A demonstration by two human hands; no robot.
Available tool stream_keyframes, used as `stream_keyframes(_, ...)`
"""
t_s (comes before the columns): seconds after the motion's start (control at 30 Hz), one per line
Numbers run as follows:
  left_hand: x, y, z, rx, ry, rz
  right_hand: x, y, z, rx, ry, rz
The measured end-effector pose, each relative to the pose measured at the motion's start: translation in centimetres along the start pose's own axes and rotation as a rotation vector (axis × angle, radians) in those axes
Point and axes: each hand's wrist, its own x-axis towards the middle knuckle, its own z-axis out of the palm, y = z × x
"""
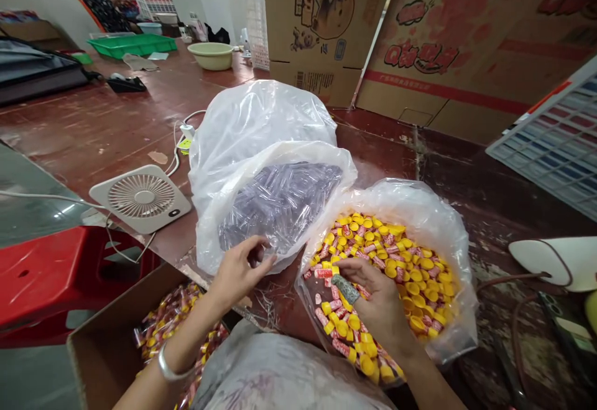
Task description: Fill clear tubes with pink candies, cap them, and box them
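Right hand (pixel 380 295), centre-right of the frame, pinches a yellow-capped candy piece (pixel 323 274) by its cap, above the open bag of capped pieces (pixel 413 273). Left hand (pixel 237 271), lower centre, curls at the lip of the bag of clear tubes (pixel 284 201); whether it grips one, I cannot tell. Each piece looks light and small; the cap's firm-looking rim should give the surest hold, while the clear tubes look slick, thin-walled and easily dented.

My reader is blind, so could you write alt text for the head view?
A person's right hand holds a yellow-capped red piece over an open bag of similar pieces; the left hand is at the near edge of a bag of clear tubes. A white fan sits left on the red-brown table.
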Motion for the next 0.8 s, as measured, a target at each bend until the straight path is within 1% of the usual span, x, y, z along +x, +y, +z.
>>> stream_keyframes(0.03, -0.7, 0.5, -0.2, -0.158, 0.025, 0.011, 0.2, -0.3, 0.3, 0.068, 0.012, 0.001)
stream_keyframes(0.07, -1.3, 1.1, -0.3, -0.288, 0.012, 0.013, 0.5, -0.6, 0.7, 0.125, 0.028, 0.0)
stream_keyframes(0.13, -2.3, 2.2, -0.2, -0.476, -0.089, 0.009, 1.0, -1.2, 1.4, 0.201, 0.045, 0.002)
stream_keyframes(0.2, -2.9, 3.1, 0.5, -0.601, -0.205, -0.003, 1.3, -1.5, 1.9, 0.221, 0.038, 0.001)
stream_keyframes(0.3, -3.4, 4.0, 1.9, -0.776, -0.333, -0.034, 1.4, -1.7, 2.2, 0.167, -0.013, -0.034)
stream_keyframes(0.4, -3.4, 4.4, 2.9, -0.926, -0.428, -0.03, 1.2, -1.6, 1.7, 0.038, -0.02, -0.116)
stream_keyframes(0.5, -3.4, 4.4, 3.5, -0.994, -0.452, -0.022, 1.3, -1.7, 0.7, -0.078, -0.014, -0.177)
stream_keyframes(0.57, -3.3, 4.4, 3.6, -1.018, -0.462, -0.034, 1.5, -1.8, 0.2, -0.122, -0.045, -0.214)
stream_keyframes(0.63, -3.2, 4.5, 3.8, -1.038, -0.466, -0.052, 1.8, -2.0, 0.0, -0.148, -0.108, -0.257)
stream_keyframes(0.73, -3.3, 5.0, 4.3, -1.155, -0.444, -0.087, 1.8, -2.2, 0.5, -0.204, -0.245, -0.321)
stream_keyframes(0.77, -3.3, 5.3, 4.5, -1.232, -0.444, -0.111, 1.7, -2.2, 1.0, -0.243, -0.278, -0.347)
stream_keyframes(0.8, -3.4, 5.5, 4.7, -1.313, -0.448, -0.14, 1.4, -2.1, 1.5, -0.29, -0.284, -0.377)
